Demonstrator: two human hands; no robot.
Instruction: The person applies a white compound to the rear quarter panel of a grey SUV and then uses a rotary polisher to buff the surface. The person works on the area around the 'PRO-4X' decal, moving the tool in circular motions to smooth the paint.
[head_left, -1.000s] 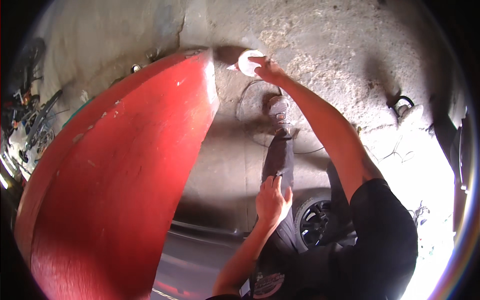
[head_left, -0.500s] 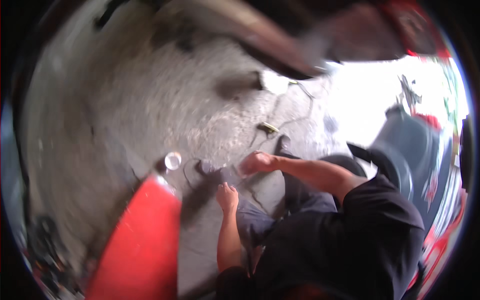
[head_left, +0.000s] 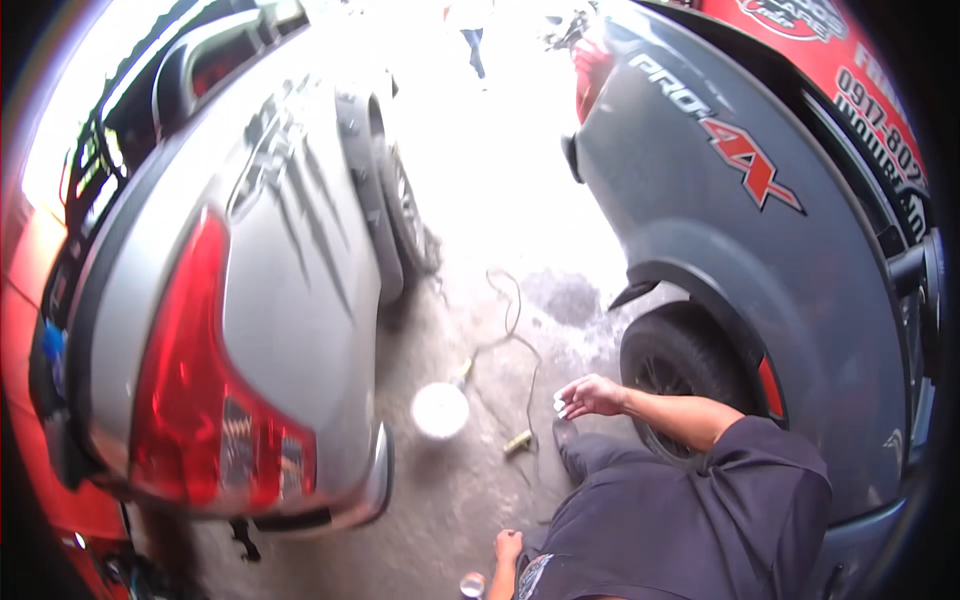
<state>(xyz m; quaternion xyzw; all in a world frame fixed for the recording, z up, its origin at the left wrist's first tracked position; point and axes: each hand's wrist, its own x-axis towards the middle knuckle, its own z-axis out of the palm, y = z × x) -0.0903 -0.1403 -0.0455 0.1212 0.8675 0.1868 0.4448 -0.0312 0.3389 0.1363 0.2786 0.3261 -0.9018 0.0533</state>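
Observation:
My right hand (head_left: pixel 597 396) is held out over the floor, left of the grey pickup's rear wheel (head_left: pixel 675 365). Its fingers are bent, with a small white thing (head_left: pixel 561 406) at their tips, too small to name. Low in the view, my left hand (head_left: pixel 508 546) has its fingers curled, and whatever they hold is hidden. Just left of that hand stands a small open-topped can (head_left: pixel 472 585). A yellowish block-like tool (head_left: pixel 518 443) lies on the floor between the hands. Farther left is a round white-topped thing (head_left: pixel 440 411), with a cord near it.
A silver vehicle with a red tail light (head_left: pixel 190 370) stands on the left. The grey pickup (head_left: pixel 790 260) fills the right side. A cord (head_left: pixel 535 365) winds over the concrete floor. In the bright background a person's legs (head_left: pixel 474 52) show. A red banner (head_left: pixel 850 60) hangs behind the pickup.
The view has swung up and to the right, bringing both vehicles into sight. My hands, close together before, are now farther apart, with the right one stretched outward.

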